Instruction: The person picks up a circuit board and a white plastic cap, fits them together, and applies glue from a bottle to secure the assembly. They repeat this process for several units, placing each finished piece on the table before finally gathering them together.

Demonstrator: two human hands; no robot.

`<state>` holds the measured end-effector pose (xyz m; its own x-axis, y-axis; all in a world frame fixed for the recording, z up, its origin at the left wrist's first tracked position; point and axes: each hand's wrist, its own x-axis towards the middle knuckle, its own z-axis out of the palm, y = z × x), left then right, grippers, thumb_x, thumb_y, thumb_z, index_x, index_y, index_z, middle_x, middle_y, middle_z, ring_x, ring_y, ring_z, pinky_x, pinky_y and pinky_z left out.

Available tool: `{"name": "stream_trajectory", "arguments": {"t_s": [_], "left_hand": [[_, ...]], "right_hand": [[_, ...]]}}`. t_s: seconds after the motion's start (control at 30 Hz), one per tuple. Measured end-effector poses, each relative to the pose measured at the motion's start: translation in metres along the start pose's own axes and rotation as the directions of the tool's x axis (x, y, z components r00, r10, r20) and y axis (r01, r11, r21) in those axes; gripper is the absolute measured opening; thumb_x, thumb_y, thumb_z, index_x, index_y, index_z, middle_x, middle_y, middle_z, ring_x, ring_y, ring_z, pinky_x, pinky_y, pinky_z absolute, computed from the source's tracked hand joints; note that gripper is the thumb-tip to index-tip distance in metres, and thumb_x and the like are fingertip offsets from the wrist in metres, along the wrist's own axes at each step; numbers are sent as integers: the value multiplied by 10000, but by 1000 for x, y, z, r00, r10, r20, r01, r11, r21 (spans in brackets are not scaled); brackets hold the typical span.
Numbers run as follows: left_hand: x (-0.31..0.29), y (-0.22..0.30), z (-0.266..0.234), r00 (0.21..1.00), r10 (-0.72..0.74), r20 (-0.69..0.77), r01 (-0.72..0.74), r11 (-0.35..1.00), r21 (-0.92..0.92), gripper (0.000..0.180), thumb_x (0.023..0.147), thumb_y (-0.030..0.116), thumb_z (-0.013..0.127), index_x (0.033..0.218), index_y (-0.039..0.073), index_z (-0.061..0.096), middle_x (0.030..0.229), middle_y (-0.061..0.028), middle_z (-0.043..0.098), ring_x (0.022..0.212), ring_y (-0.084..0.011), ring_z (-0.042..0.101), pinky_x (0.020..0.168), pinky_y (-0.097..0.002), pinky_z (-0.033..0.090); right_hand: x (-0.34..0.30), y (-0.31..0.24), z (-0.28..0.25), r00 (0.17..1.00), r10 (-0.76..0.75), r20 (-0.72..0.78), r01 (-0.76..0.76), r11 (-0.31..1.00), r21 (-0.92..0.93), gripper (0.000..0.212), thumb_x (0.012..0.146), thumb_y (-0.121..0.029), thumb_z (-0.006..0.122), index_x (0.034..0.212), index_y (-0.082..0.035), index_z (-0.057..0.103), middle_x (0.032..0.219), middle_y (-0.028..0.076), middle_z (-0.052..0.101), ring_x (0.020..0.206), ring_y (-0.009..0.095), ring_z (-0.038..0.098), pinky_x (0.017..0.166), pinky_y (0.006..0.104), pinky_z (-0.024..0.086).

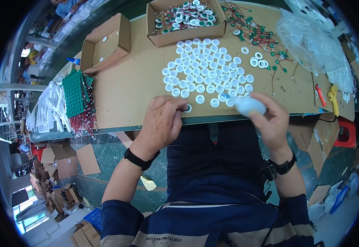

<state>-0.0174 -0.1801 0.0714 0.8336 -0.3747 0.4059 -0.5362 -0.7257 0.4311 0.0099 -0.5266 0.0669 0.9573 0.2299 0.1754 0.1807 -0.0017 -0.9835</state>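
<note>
My right hand [272, 119] is wrapped round a pale squeeze bottle [250, 106], tilted with its blue tip pointing left over the nearest caps. Close to the table's front edge, my left hand [161, 122] is closed, its fingertips at a small round white cap [188, 108] with a dark middle. The fingers partly cover that cap. Beyond both hands, several round white plastic caps [204, 64] lie spread in loose rows on the brown tabletop [126, 88].
An open carton [183, 39] of wired discs stands at the back, a shallower carton [105, 43] to its left. Green boards [77, 92] with red wires sit far left. Loose wired green discs [258, 35], white rings [258, 55], a clear bag [303, 35], a red cutter [320, 95] and a yellow tool [333, 99] lie right.
</note>
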Motion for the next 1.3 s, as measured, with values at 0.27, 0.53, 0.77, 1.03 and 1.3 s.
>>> {"name": "stream_trajectory", "arguments": {"t_s": [0.27, 0.53, 0.77, 1.03, 1.3], "left_hand": [[6, 8, -15, 990, -69, 119, 64, 997, 42, 420, 972, -57, 733, 1357, 105, 689, 1076, -35, 821, 1027, -334, 750, 1007, -473, 573], [9, 14, -20, 984, -87, 155, 81, 996, 47, 359, 1009, -30, 738, 1340, 102, 695, 1082, -62, 824, 1038, -360, 762, 993, -496, 593], [9, 11, -16, 989, -56, 137, 45, 996, 80, 338, 1004, -7, 770, 1321, 95, 708, 1081, -63, 825, 1050, -359, 764, 982, -480, 605], [5, 9, -13, 997, -43, 72, 37, 996, 83, 282, 984, -10, 795, 1243, 86, 738, 1061, -89, 816, 1044, -362, 763, 976, -477, 609], [9, 8, -15, 996, -24, 83, 19, 998, 63, 253, 974, -16, 795, 1205, 76, 747, 1066, -123, 807, 1043, -374, 759, 971, -481, 609]], "right_hand": [[11, 27, -79, 956, -29, -292, 12, 998, -60, 496, 1070, -44, 796, 1540, 30, 652, 1409, 120, 739, 1236, 187, 724, 1064, 356, 593], [15, 30, -90, 892, 27, -451, -277, 822, -497, 436, 1062, -66, 802, 1464, 42, 671, 1315, 119, 777, 1188, 187, 757, 1064, 324, 593], [18, 33, -91, 898, 53, -437, -304, 793, -528, 587, 1044, -64, 820, 1586, 29, 614, 1356, 126, 765, 1209, 191, 753, 1083, 336, 592], [-30, 37, -89, 748, -231, -622, -36, 922, -385, 722, 1037, 17, 778, 1700, 19, 493, 1514, 154, 666, 1388, 219, 657, 1206, 377, 515], [-53, 4, 11, 931, -357, -71, 280, 826, -489, 542, 903, 108, 800, 1427, 27, 692, 1310, 180, 755, 1177, 288, 758, 1040, 410, 600]]}}
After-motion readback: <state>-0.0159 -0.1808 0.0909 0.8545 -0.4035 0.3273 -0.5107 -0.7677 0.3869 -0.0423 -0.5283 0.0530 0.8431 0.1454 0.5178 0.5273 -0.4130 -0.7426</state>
